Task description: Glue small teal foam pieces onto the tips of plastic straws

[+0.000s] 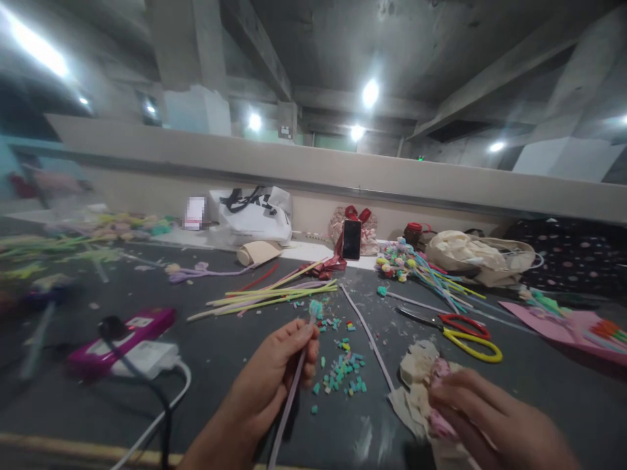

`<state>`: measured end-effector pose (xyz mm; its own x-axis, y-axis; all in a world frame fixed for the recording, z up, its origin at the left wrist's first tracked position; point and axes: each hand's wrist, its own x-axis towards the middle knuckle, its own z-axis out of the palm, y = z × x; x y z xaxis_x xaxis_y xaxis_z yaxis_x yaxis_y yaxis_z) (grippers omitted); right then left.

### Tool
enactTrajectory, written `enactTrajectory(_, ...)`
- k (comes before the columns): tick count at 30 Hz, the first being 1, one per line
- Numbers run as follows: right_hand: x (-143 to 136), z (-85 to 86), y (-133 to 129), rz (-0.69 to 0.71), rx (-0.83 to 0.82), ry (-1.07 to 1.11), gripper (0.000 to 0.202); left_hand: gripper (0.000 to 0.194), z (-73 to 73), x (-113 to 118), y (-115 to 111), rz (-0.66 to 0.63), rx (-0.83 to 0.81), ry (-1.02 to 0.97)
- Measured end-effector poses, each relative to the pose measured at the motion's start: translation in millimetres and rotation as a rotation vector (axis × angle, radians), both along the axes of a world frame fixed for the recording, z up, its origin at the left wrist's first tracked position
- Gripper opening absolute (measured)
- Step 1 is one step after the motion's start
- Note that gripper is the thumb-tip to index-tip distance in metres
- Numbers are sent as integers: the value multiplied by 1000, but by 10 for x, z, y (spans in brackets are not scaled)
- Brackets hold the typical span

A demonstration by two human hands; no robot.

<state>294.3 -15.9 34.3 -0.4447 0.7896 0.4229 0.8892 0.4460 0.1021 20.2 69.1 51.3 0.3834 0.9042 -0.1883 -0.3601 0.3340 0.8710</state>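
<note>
My left hand [289, 362] pinches a pale lilac fuzzy stem [292, 395] just under its tip. A small cluster of teal foam-like bits [316, 309] sits at that top end. My right hand [482, 408], slightly blurred, has its fingers closed on a pink bundle [442, 424]. That bundle lies against crumpled beige tissue-like material [416, 372]; its exact kind is unclear. Between my hands are scattered teal, yellow and pink cut bits [343, 373]. Another lilac stem [367, 336] runs across the table to the beige material.
Scissors [460, 331] with red and yellow handles lie beyond my right hand. A magenta power strip [142, 324] with a white charger is at left. Yellow stems [274, 294], a phone [351, 239], a white bag [255, 215] and a flower bunch [401, 258] stand farther back.
</note>
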Motion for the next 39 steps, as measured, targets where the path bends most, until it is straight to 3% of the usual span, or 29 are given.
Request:
enactTrajectory(4, -518, 168, 537, -32, -332, 104, 24, 12, -108, 96, 78, -37, 3, -55)
enactTrajectory(7, -662, 113, 876, 9, -430, 102, 18, 13, -229, 109, 73, -40, -18, -68)
enactTrajectory(11, -690, -14, 1055, 15, -470, 107, 14, 14, -302, 90, 39, -53, -37, -80)
enactTrajectory(16, -693, -68, 1124, -17, -492, 153, 14, 17, -299, 82, -4, -62, -37, -100)
enactTrajectory(21, -723, 34, 1102, -14, -565, 300, 10, 24, -340, 99, -7, -83, -73, -46)
enactTrajectory(26, -929, 200, 987, 27, -868, 844, 2, 20, -341, 124, -8, -80, -131, -66)
enactTrajectory(29, -1079, 264, 934, 120, -915, 1014, 6, 19, -337, 130, 1, -46, -130, -90)
enactTrajectory(34, -1218, 270, 914, 183, -874, 1052, 5, 19, -349, 112, 29, 20, -138, -116)
enactTrajectory(39, -1229, 275, 918, 138, -675, 815, 5, 20, -344, 97, 20, 57, -131, -143)
